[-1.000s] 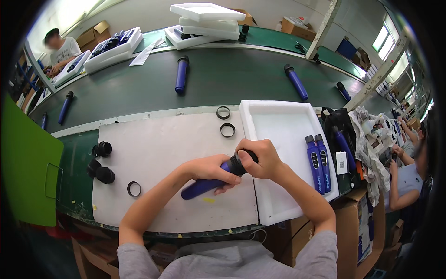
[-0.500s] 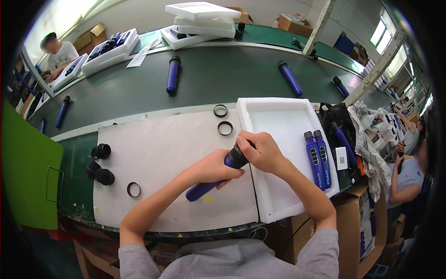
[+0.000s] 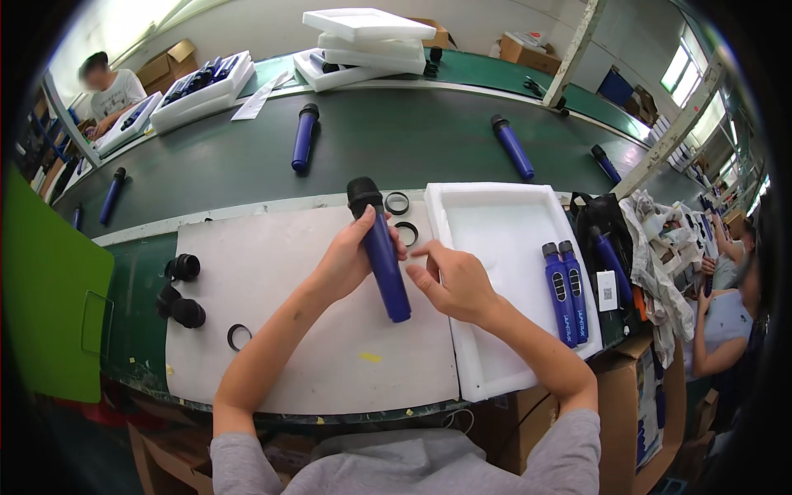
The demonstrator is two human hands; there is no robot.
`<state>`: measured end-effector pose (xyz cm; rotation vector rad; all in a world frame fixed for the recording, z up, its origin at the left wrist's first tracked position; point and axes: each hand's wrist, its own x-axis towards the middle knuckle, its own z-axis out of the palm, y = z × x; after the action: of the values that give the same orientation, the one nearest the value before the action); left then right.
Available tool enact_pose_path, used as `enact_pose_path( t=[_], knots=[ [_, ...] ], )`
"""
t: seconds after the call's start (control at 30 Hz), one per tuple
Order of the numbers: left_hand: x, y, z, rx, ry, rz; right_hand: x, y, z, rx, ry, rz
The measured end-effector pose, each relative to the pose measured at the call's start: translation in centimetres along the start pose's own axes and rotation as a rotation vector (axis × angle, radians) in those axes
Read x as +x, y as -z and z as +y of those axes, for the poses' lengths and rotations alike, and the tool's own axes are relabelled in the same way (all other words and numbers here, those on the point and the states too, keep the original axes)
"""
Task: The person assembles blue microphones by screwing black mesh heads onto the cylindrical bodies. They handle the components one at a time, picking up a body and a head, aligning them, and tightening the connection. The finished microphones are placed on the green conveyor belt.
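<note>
A blue microphone (image 3: 385, 268) with a black head stands nearly upright over the white work sheet (image 3: 289, 280), tilted a little. My left hand (image 3: 351, 252) is wrapped round its upper body, just below the head. Beside it, to the right, my right hand (image 3: 454, 280) is apart from the microphone, index finger and thumb spread, nothing between them. Behind the microphone lie two black rings, a far ring (image 3: 398, 203) and a near ring (image 3: 405, 233) partly hidden by my left fingers. A third ring (image 3: 239, 337) rests by my left forearm. Several black microphone heads (image 3: 188, 313) sit at the sheet's left edge.
A white foam tray (image 3: 487, 375) at right holds two blue microphone bodies (image 3: 564, 293). Beyond runs a dark green belt (image 3: 396, 124) carrying spaced blue microphones (image 3: 304, 140). Foam trays (image 3: 367, 25) are stacked behind it. A green panel (image 3: 49, 297) stands left; co-workers sit at both sides.
My right hand has let go of the microphone's head and moved slightly down. My left hand has raised and turned the microphone, so its head points away from me.
</note>
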<state>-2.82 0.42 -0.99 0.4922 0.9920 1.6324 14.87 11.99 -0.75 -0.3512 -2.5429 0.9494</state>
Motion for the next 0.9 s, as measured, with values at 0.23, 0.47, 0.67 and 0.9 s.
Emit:
enact_pose_path(
  t=[0.23,0.47,0.67,0.9],
  knots=[
    [0.4,0.6,-0.9,-0.066,-0.125,-0.002,-0.1,-0.4,-0.7,-0.311,0.215,-0.101],
    [0.1,0.5,-0.3,-0.001,-0.106,0.115,0.1,-0.5,-0.8,-0.242,0.054,-0.09],
    [0.3,0.7,-0.3,0.047,-0.188,0.114,0.0,-0.1,-1.2,-0.194,-0.059,-0.099],
    [-0.1,0.0,0.3,0.095,-0.147,0.15,-0.1,-0.1,-1.3,-0.205,-0.112,-0.072]
  ],
)
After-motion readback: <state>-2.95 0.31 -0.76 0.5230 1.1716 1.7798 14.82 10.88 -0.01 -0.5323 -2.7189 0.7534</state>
